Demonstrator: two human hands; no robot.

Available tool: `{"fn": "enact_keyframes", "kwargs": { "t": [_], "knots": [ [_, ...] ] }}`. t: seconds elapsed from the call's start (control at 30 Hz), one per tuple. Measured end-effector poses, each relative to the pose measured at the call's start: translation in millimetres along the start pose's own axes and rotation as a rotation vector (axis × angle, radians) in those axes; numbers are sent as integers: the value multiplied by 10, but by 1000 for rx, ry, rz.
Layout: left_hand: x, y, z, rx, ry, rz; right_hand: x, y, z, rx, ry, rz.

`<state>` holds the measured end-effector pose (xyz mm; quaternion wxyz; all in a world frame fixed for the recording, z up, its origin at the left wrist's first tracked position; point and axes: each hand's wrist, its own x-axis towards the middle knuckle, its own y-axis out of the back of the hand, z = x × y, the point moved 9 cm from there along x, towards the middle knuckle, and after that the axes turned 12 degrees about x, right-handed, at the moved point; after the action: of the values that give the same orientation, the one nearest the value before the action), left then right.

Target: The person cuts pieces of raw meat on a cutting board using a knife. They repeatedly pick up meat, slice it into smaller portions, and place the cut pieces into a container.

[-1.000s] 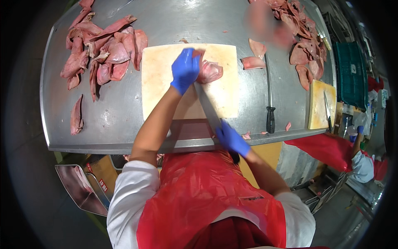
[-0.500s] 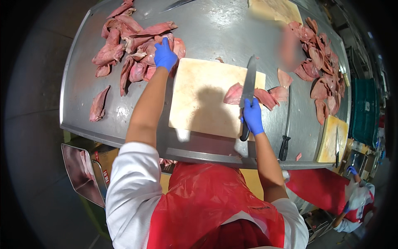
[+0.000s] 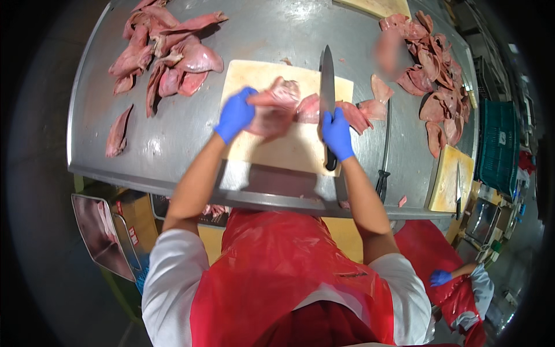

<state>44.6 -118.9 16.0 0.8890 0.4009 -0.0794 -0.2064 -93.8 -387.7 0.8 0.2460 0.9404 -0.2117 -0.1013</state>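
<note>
My left hand [image 3: 236, 114] grips the edge of a pink pig ear [image 3: 273, 110], slightly blurred, over the left part of the pale cutting board [image 3: 248, 72]. In my right hand [image 3: 337, 134] is the black handle of a long knife [image 3: 328, 81], its blade pointing to the far side. Beside the blade, at its left, a smaller cut piece [image 3: 309, 109] lies on the board. More flat pieces [image 3: 352, 115] extend from the knife's right side past the board's edge. Both hands wear blue gloves.
A heap of pig ears [image 3: 167, 49] lies at the far left of the metal table [image 3: 173, 150]; one single ear [image 3: 118, 133] lies nearer. Flat pieces [image 3: 436, 87] are piled at right. A sharpening steel [image 3: 383, 179] and another board [image 3: 442, 188] lie nearby. A co-worker [image 3: 462, 289] stands lower right.
My left hand has come back from the heap to the board, bringing a pig ear. My right hand still holds the knife over the board, its blade now more upright in view.
</note>
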Motion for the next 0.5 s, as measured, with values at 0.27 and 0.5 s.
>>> {"fn": "enact_keyframes", "kwargs": {
  "t": [0.27, 0.5],
  "knots": [
    [-930, -297, 464, 842, -464, -114, -27, 45, -53, 45, 47, -64],
    [-1049, -33, 753, 597, -227, 134, -368, 185, 15, 63, 31, -99]
  ]
}}
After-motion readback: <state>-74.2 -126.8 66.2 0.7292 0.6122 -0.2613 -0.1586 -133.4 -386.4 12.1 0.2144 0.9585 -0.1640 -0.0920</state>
